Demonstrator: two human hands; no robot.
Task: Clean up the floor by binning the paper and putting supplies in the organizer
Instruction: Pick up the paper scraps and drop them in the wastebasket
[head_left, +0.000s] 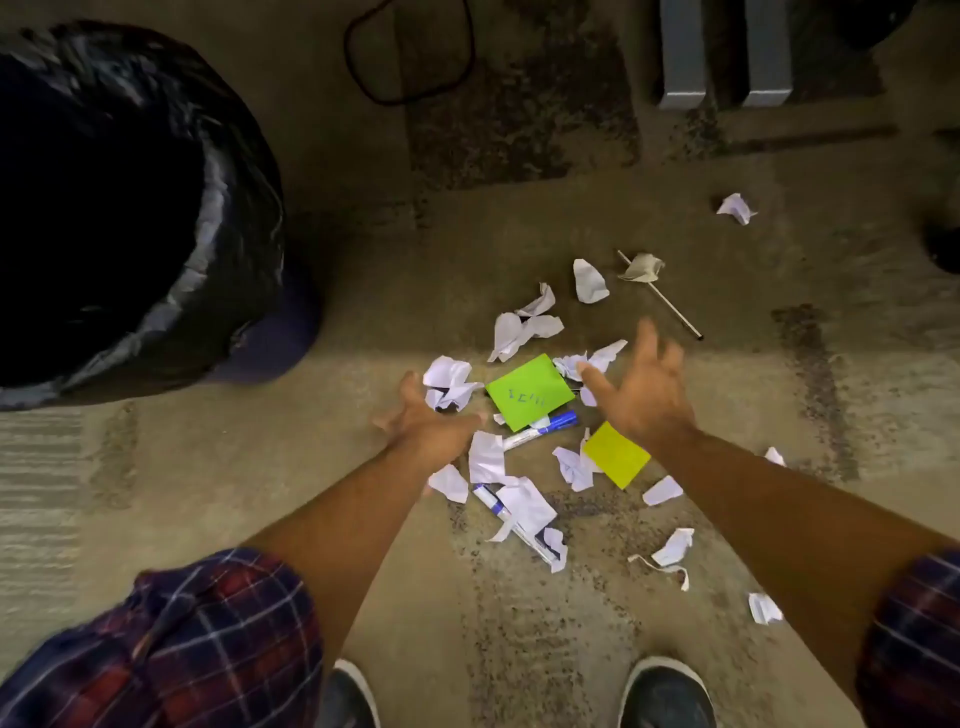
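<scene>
The crumpled paper (451, 382) lies scattered on the floor between and around both hands: white, creased scraps, some balled, some torn into strips. One wad sits just beyond the left hand (426, 421), whose fingers (410, 384) are spread and loosely bent, pinching nothing. The right hand (639, 387) also hovers with its fingers (647, 338) splayed apart and empty, and another scrap (592, 361) lies at its thumb tip.

Between the two sets of fingers lies a square lime-green sticky note (530, 391), flat, with a few blue handwritten marks too small to read. A white-barrelled marker with a blue cap (540, 430) pokes out from under its near edge. Just below the right wrist is a plain yellow sticky note (617, 454). Nearer the body than the left fingers, a second white marker (488, 499) lies partly buried under paper; its label cannot be read. Beyond the right fingertips, a thin pale pen (670, 306) lies diagonally, a greyish wad (641, 267) on its far end.

Well left of the left fingers stands a round bin (223, 208) lined with a glossy, wrinkled black bag. The floor is mottled tan carpet (519, 649). Plaid sleeves (197, 639) are rolled up the forearms, and dark shoes with pale soles (667, 693) show below.
</scene>
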